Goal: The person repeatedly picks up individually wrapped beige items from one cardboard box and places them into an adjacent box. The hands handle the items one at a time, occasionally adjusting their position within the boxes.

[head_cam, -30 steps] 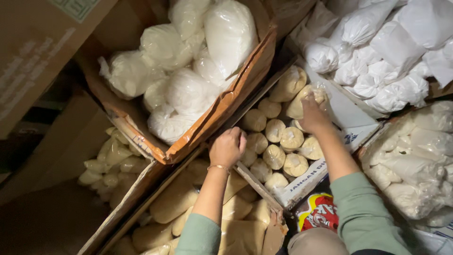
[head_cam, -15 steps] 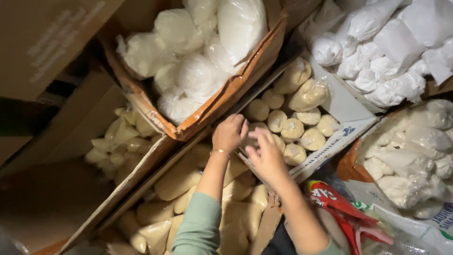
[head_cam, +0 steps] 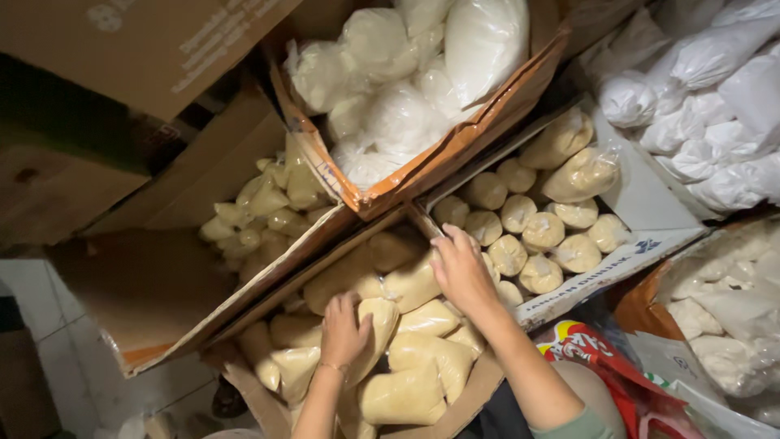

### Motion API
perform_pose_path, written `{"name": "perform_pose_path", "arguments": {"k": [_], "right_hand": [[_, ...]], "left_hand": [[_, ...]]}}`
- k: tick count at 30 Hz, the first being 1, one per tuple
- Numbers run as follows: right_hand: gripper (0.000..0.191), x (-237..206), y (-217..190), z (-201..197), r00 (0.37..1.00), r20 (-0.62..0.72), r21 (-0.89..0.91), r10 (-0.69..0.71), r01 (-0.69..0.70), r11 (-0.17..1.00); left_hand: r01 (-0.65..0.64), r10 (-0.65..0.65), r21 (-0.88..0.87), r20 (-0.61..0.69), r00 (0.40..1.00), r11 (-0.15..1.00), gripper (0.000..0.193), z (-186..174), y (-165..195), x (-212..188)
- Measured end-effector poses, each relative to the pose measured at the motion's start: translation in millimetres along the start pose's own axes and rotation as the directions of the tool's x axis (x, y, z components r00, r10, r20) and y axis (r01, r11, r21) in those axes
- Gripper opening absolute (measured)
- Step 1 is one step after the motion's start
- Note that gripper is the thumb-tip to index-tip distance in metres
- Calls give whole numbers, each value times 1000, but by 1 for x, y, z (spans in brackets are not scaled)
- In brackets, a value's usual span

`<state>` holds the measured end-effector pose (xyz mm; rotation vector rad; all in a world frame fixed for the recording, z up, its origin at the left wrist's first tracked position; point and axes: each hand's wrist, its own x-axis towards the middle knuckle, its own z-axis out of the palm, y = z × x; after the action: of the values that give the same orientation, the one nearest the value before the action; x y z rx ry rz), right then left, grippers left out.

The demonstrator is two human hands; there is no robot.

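**Hands in the near box**

I see cardboard boxes; my near box (head_cam: 479,390) holds tan bags (head_cam: 406,394); left hand (head_cam: 345,329) clamps one bag (head_cam: 375,321); right hand (head_cam: 461,272) rests, fingers together, on another; thin plastic could tear if yanked.

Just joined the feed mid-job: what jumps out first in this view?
Open cardboard boxes packed with plastic bags fill the frame. The box of white bags sits at top centre, and more white bags pile at the right. Both hands work in the lower box of tan bags: the left hand presses on one tan bag, and the right hand reaches to the cardboard edge beside the box of small round yellowish bags.
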<state>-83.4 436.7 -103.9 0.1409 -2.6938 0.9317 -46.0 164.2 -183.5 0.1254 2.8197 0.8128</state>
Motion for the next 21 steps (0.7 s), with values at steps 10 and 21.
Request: {"name": "perform_pose_path", "arguments": {"k": [10,21], "right_hand": [[25,0,-8,3,978,209,225,26,-74,971],[27,-19,2,8,938,343,201,-43,-29,979]], "left_hand": [[247,-278,-295,-67,958,923,89,26,-28,-46],[592,-820,-785,210,533,184,49,25,-81,63]]}}
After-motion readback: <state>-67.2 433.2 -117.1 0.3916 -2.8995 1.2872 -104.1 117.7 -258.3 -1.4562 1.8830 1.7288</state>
